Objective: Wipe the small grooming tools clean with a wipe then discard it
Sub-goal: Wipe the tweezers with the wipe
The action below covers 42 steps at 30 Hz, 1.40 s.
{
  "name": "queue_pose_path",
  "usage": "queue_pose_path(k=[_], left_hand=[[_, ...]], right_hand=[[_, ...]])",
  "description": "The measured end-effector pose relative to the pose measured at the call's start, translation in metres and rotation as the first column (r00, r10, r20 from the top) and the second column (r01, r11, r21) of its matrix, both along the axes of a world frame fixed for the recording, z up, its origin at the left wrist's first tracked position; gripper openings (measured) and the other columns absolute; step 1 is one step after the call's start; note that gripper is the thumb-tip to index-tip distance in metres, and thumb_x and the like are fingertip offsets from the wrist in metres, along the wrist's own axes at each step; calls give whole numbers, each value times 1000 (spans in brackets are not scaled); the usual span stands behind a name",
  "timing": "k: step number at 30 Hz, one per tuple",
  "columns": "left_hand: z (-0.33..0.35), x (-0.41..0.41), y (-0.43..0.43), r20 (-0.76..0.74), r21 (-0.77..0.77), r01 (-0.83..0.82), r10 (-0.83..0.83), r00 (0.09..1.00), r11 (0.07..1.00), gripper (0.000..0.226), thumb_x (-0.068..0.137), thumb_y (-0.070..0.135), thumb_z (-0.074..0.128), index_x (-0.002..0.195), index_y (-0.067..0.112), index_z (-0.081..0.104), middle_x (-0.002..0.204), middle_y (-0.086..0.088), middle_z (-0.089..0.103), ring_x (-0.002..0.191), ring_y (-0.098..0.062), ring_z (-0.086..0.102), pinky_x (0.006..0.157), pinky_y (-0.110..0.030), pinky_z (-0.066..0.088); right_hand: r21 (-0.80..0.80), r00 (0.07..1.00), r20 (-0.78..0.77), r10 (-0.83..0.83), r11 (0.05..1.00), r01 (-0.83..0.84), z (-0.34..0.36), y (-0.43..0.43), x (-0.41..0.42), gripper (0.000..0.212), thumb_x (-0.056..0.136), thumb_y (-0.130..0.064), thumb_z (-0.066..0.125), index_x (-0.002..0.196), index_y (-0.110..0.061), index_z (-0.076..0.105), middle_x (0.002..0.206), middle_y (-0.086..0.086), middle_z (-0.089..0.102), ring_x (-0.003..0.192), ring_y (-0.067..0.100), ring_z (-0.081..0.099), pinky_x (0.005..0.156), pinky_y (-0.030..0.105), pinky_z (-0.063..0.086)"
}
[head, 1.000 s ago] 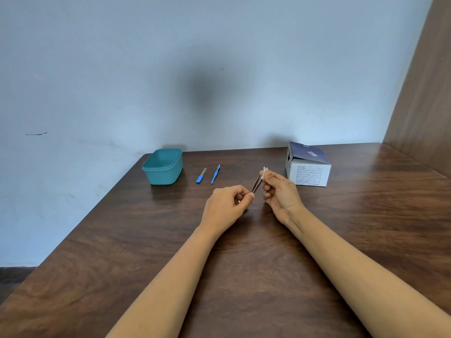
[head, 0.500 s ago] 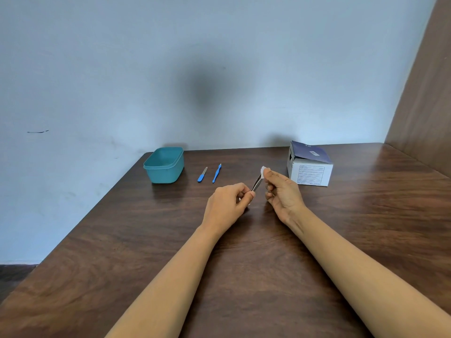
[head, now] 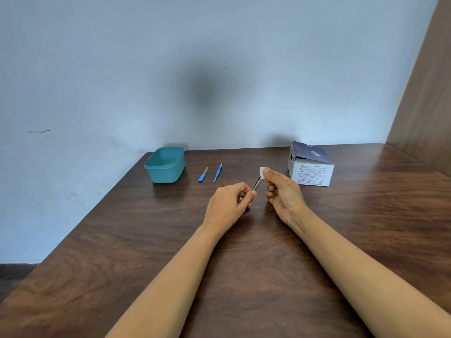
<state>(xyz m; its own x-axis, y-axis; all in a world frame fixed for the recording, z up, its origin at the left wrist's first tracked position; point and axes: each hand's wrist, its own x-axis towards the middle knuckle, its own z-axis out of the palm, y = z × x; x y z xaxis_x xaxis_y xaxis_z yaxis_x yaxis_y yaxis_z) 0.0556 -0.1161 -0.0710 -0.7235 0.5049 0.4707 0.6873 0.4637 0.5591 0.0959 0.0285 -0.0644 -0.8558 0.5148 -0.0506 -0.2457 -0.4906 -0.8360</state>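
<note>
My left hand [head: 229,204] pinches the lower end of a metal tweezers [head: 257,183] that slants up to the right above the table. My right hand [head: 283,191] pinches a small white wipe [head: 262,172] folded over the tweezers' tip. Two blue-handled tools lie side by side on the table behind my hands: a short nail file [head: 203,174] and a longer thin tool [head: 217,173].
A teal plastic tub [head: 165,165] stands open at the table's back left. A white and navy cardboard box [head: 310,166] with its flap raised sits at the back right. The brown wooden table [head: 244,252] meets a pale wall behind and a wooden panel at the right.
My right hand has slid the wipe a little up along the tweezers toward the tip. My left hand has stayed in place.
</note>
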Motion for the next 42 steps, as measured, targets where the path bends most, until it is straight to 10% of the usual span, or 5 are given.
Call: queue_pose_path(k=[42], left_hand=[[-1,7,7,-206,-90,-87,67,976,992,21,95,38,51,88,23,64,75,8,64,74,-6,49,61,-27,39]], right_hand=[[-13,998,-45,54,998,-55,1,3,2,11,91,-16,60,91,-9,68,59,-10,53,51,4,33,49,18,24]])
